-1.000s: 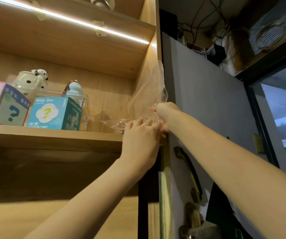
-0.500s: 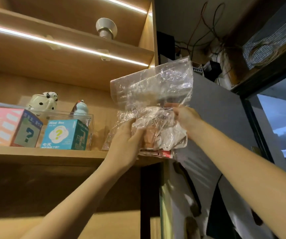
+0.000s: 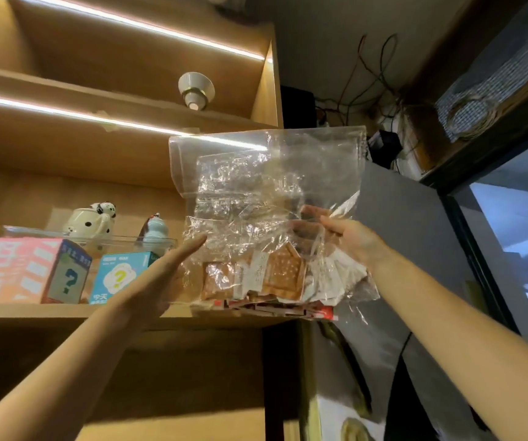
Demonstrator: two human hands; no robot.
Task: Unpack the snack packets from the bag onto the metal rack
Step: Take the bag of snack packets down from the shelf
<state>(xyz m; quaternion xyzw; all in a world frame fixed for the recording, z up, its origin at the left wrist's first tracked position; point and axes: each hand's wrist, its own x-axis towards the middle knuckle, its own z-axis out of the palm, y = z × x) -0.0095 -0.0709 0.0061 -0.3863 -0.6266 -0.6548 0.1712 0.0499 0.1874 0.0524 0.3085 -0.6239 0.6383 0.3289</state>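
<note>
**One bag, two hands, at the shelf's right end**

One clear plastic bag (image 3: 266, 198) is held up in front of the wooden shelf (image 3: 65, 313). The left hand (image 3: 164, 278) lies flat and open against the bag's lower left side. The right hand (image 3: 348, 240) pinches the film at the right edge, fingers closed on it. Snack packets (image 3: 285, 275) sit heaped in the bag's bottom: two brown dotted ones face out, with white and red ones under and beside them; the full count cannot be told through the crinkled film.

On the shelf stand two boxes with question marks, one pink (image 3: 30, 268) and one teal (image 3: 119, 276), and behind them two figurines (image 3: 92, 222). Two light strips (image 3: 113, 122) run above.

The bag's bottom hangs at the shelf's front edge, near its right end. Right of the bag, a grey panel (image 3: 415, 249) is close behind the right hand.
</note>
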